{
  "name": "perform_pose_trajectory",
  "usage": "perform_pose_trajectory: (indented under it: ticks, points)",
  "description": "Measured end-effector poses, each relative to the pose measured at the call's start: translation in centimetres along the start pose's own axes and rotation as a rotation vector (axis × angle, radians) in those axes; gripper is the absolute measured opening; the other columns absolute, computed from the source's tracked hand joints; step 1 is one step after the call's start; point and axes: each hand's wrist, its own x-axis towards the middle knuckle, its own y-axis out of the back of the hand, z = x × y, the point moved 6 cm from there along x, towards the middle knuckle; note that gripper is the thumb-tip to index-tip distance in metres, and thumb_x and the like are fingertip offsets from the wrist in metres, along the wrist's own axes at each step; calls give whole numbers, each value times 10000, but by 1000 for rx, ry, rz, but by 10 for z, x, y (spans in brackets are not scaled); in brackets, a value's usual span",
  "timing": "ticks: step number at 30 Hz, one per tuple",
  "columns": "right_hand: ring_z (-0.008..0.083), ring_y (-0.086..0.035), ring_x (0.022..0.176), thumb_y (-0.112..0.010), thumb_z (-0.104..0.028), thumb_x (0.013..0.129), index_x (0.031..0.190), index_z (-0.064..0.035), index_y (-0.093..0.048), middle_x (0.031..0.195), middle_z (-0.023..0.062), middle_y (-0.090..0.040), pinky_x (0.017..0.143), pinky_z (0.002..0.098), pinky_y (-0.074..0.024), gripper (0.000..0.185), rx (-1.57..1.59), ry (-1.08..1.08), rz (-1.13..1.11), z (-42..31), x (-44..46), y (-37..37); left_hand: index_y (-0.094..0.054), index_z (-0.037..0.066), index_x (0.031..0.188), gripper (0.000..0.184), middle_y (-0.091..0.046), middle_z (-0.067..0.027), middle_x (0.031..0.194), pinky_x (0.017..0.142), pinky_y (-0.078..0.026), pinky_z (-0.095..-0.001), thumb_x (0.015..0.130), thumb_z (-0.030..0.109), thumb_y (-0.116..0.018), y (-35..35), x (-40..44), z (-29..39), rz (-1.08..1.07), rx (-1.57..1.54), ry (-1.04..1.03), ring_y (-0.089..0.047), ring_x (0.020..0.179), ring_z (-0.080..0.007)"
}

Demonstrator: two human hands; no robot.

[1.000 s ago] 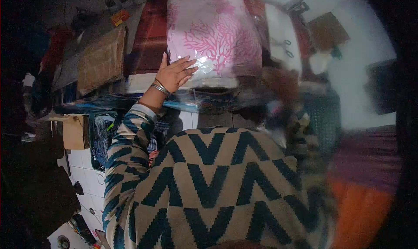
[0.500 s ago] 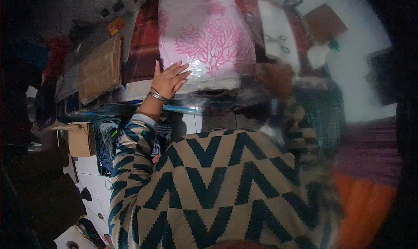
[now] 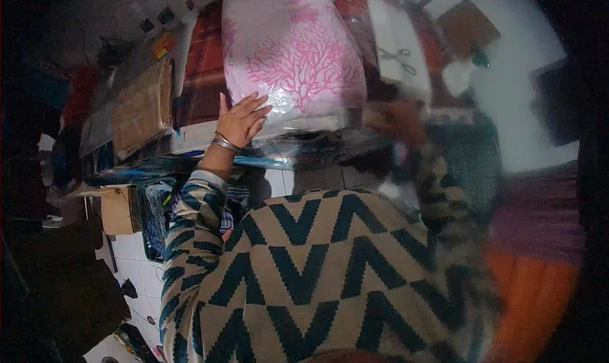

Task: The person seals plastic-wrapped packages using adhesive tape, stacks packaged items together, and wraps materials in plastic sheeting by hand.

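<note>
A pink folded fabric (image 3: pixel 304 58) with a darker pink coral print lies in shiny clear plastic on the table. My left hand (image 3: pixel 243 120), with bangles at the wrist, rests flat on its near left corner, fingers spread. Close to the right edge of the pink pack is my right hand (image 3: pixel 399 123), dim and smeared, so its fingers cannot be made out. Whether it touches the plastic is unclear. Scissors (image 3: pixel 398 61) lie beyond it on a white strip (image 3: pixel 409 84).
Dark red fabric (image 3: pixel 206 71) lies on both sides of the pink pack. A brown flat pack (image 3: pixel 144 112) sits farther left. Below the table edge stands a cardboard box (image 3: pixel 119 209). Purple and orange cloth (image 3: pixel 539 236) fills the right side. A brown square (image 3: pixel 469 30) is at upper right.
The view has shifted slightly, and the tabletop things appear a little farther left. My left hand stays on the pack's corner. My right hand is still blurred near its right edge.
</note>
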Motion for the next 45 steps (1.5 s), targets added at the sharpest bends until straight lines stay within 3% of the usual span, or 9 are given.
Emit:
perform_pose_trajectory:
  ticks: [10,12,19,21,28,34,40,43,45]
  points:
    - [309,-617,877,-652,-526,727,1064,-96,-644,919,135,-661,911,473,-354,546,342,114,-73,-10,-25,47,-604,270,1170,323,-505,58,1317,1039,-77,-641,854,288,-542,0,2,-1,-23,11,-3,-426,1262,-145]
    - [309,-602,957,-638,-516,742,1099,-102,-631,1004,141,-647,937,508,-331,547,25,45,-202,1,-18,39,-600,274,1175,324,-504,59,1318,1045,-79,-632,857,289,-541,-2,1,-2,-37,-3,10,-421,1266,-145]
    - [310,-589,984,-593,-535,780,1159,-125,-597,1063,119,-636,920,540,-313,558,11,36,-493,22,-6,28,-583,277,1199,341,-504,54,1320,1057,-87,-608,861,278,-538,-2,3,-2,-61,-6,11,-417,1270,-144]
    - [303,-598,959,-567,-567,785,1077,-109,-634,1039,120,-640,885,518,-325,547,-29,100,-125,21,1,48,-582,277,1201,344,-505,52,1319,1060,-91,-600,859,276,-542,-3,2,-3,-46,-8,4,-426,1263,-147]
    - [281,-628,855,-517,-594,799,912,-113,-651,882,107,-665,780,489,-349,511,-242,-21,-270,36,25,50,-618,264,1149,318,-527,45,1297,1070,-106,-574,833,279,-581,-2,2,-3,13,-43,29,-452,1242,-158]
    - [303,-633,713,-539,-540,788,840,-117,-656,738,114,-650,717,491,-372,442,-142,26,-98,21,33,64,-651,248,1080,295,-562,58,1252,1067,-107,-582,791,306,-645,2,5,-3,70,-149,101,-470,1223,-155]
    - [296,-635,739,-549,-501,781,845,-126,-661,763,104,-654,751,510,-372,397,-60,70,11,12,24,82,-661,235,1061,275,-572,45,1244,1074,-84,-578,787,252,-662,1,6,-2,91,-173,149,-481,1218,-184]
    - [287,-636,749,-555,-511,779,845,-141,-686,797,96,-659,747,518,-368,398,-93,34,-127,19,27,63,-665,235,1051,274,-578,49,1235,1075,-80,-578,777,251,-673,0,6,-3,119,-179,143,-493,1204,-183]
    - [273,-639,765,-540,-518,790,860,-162,-691,814,85,-661,750,522,-369,393,-93,21,22,20,20,70,-668,235,1045,273,-580,48,1232,1076,-70,-576,773,250,-678,1,7,-2,125,-174,144,-498,1199,-181]
